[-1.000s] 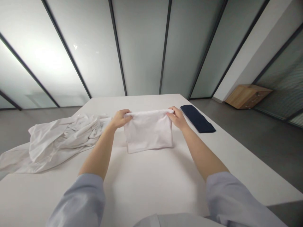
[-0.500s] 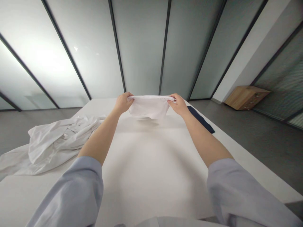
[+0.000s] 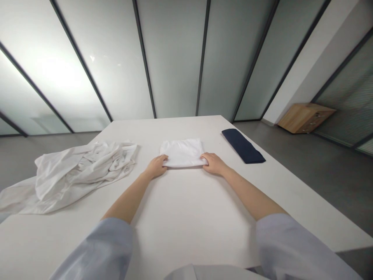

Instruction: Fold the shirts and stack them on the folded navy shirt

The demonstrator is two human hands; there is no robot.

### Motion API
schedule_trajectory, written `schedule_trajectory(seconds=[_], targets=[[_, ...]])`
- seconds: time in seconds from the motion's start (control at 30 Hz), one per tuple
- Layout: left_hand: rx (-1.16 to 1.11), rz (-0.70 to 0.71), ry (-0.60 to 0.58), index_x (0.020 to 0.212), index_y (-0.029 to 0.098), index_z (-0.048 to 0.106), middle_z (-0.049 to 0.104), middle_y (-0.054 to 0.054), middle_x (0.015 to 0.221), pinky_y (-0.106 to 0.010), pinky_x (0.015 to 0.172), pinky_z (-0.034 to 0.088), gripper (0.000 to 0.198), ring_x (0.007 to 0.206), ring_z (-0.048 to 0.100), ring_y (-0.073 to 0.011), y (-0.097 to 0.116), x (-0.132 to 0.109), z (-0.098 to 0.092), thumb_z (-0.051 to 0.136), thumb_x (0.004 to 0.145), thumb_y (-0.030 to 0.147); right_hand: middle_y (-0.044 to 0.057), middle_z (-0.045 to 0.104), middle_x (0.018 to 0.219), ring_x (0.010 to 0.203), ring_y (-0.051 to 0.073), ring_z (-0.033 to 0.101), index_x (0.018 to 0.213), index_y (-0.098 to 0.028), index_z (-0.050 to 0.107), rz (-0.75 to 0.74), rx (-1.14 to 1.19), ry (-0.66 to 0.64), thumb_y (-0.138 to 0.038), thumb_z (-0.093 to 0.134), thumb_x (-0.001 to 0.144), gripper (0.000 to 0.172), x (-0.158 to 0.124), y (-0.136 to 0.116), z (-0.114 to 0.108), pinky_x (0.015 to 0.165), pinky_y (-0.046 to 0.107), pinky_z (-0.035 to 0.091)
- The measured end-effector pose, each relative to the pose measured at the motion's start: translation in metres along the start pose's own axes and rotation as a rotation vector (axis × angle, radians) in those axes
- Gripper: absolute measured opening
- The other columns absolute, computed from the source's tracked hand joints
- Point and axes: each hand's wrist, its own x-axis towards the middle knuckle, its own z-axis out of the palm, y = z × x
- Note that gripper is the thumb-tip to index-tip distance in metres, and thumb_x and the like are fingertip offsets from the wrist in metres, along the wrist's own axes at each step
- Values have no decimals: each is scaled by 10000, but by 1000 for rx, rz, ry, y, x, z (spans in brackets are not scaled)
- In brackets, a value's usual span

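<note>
A small folded white cloth lies flat on the white table, in the middle. My left hand grips its near left corner, fingers curled on the edge. At the near right corner my right hand pinches the cloth the same way. Both forearms reach forward from light blue sleeves.
A crumpled pile of white garments spreads over the table's left side and hangs past its edge. A folded dark navy cloth lies at the right, near the table's edge. A wooden cabinet stands on the floor far right, by glass walls.
The white cloth hung from both hands in the air; it was swung outward and now lies folded flat on the table, with both hands still on its near corners.
</note>
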Motion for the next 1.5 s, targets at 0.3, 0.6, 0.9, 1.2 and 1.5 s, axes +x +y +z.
schedule_trajectory(seconds=[0.3,0.6,0.9,1.2,1.5], targets=[[-306,-145,45,1080,182,693,689,-67,1153,-357,1004,420,385,1089,607,-255,-6,-3,-10,521,745,259,105,604,1270,1182,257,546,1127,-203,635,57,173,80,-209,593,747,383,-2,10,10,1002,392,409],[-250,-53,47,1021,222,727,664,-72,1170,-379,1045,390,407,1128,571,-277,-9,-4,-15,645,623,231,127,612,1187,1073,274,576,1138,-194,662,-86,87,76,-265,719,671,476,0,9,9,954,424,433],[-103,12,51,1120,184,668,604,-84,1295,-374,1110,322,474,1292,460,-259,-11,-2,-7,534,669,133,58,653,1210,1235,274,516,988,-251,692,-14,226,62,-212,688,670,320,2,10,11,1039,429,375],[-321,-218,110,962,177,662,718,-61,919,-325,818,483,298,910,638,-250,-4,-1,-10,484,820,370,68,717,917,877,245,650,982,-212,653,239,297,93,-302,538,823,216,4,-5,2,808,322,469],[-282,-298,152,914,124,636,700,-90,911,-308,757,463,408,864,627,-240,-9,8,-3,400,874,455,27,653,785,721,186,580,918,-189,598,377,362,127,-423,452,870,280,6,2,12,667,269,437]])
